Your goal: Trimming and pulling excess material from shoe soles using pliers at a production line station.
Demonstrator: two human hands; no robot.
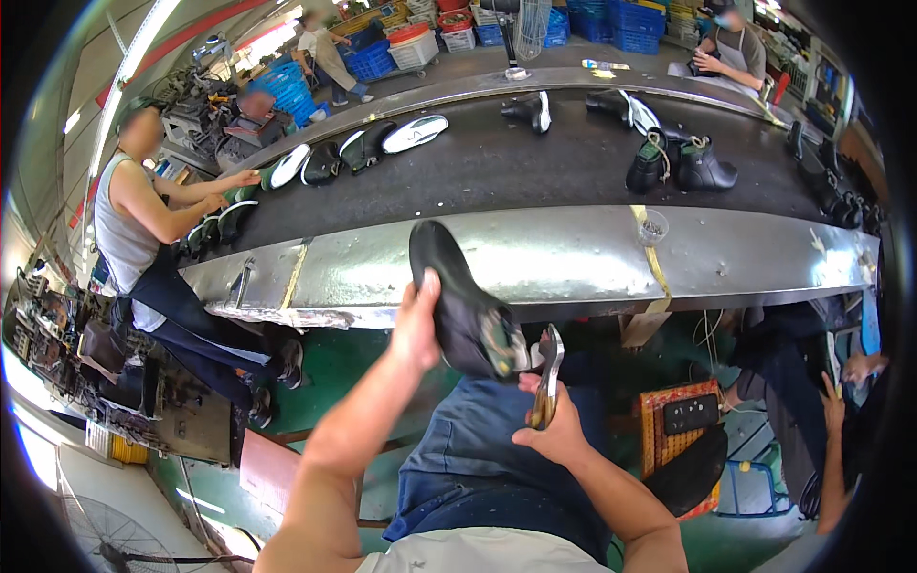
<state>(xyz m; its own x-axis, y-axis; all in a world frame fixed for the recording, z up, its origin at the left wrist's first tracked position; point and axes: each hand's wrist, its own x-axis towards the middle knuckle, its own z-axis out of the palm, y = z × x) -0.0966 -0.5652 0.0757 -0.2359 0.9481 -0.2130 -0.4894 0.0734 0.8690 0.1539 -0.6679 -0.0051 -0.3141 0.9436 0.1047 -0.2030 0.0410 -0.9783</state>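
My left hand (416, 323) grips a black shoe (463, 304) on a last, held sole-up over my lap, its toe pointing up toward the metal edge of the conveyor (573, 263). My right hand (549, 428) holds metal pincers (548, 374) upright, their jaws close to the shoe's heel end, where a pale metal plate shows. Whether the jaws touch the shoe I cannot tell.
A dark conveyor belt (535, 162) carries several black shoes and boots. A small clear cup (652, 227) sits on its metal rim. One person (143, 229) at the left handles shoes; another's hand (833, 406) is at the right. A black sole (690, 473) lies on a red cushion.
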